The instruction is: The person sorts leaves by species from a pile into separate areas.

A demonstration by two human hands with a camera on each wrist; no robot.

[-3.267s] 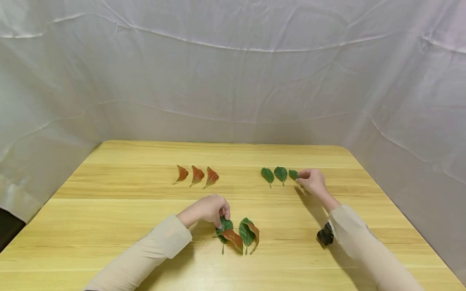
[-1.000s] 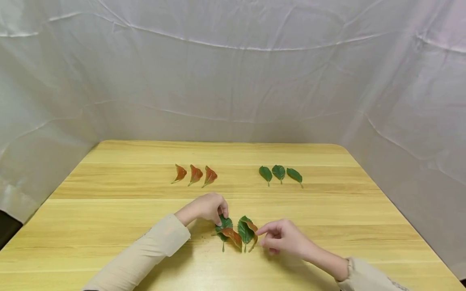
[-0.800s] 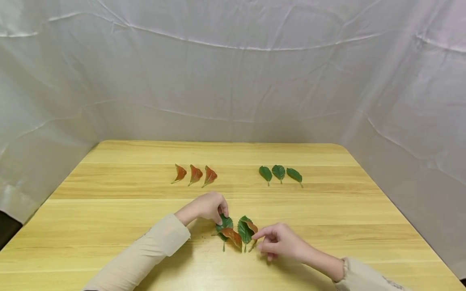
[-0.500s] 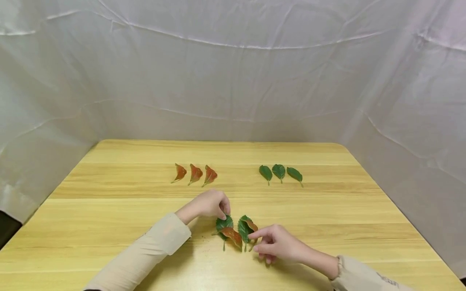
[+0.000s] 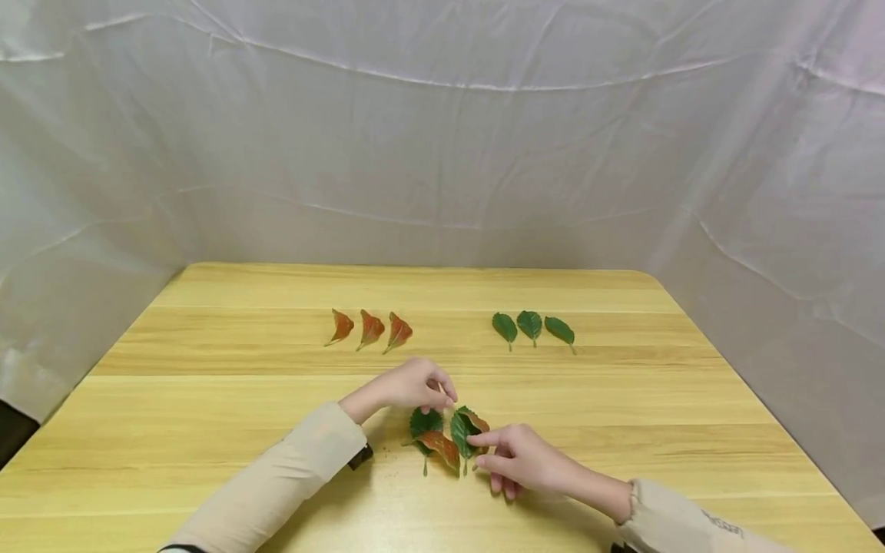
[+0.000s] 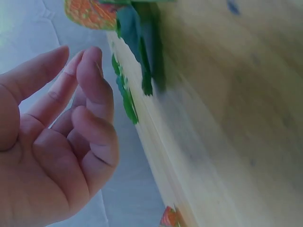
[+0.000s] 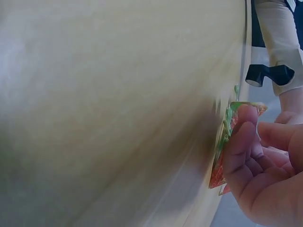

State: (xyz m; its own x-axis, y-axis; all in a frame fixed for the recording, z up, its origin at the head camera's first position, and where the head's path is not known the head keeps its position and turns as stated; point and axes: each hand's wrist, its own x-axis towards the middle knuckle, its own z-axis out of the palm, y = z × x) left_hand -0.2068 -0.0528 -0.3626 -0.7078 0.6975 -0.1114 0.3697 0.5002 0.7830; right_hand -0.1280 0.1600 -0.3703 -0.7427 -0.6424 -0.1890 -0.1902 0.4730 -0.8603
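In the head view, my left hand hovers just above the front pile, its fingers loosely bent with nothing between them; the left wrist view shows the thumb apart from the fingertips. Below it lie a green leaf and a curled red leaf that overlaps it. To their right, another green leaf lies with a folded red leaf over its right edge. My right hand reaches over this pair, index finger extended across the red leaf, which it partly hides. Thumb and index finger are apart.
Farther back on the wooden table lie a row of three red leaves at left and a row of three green leaves at right. A pale cloth sheet hangs around the table's back and sides.
My right hand set down the third green leaf at the back right, then came to the front pile and crept left over it. My left hand let go of the left green leaf and moved up and right.
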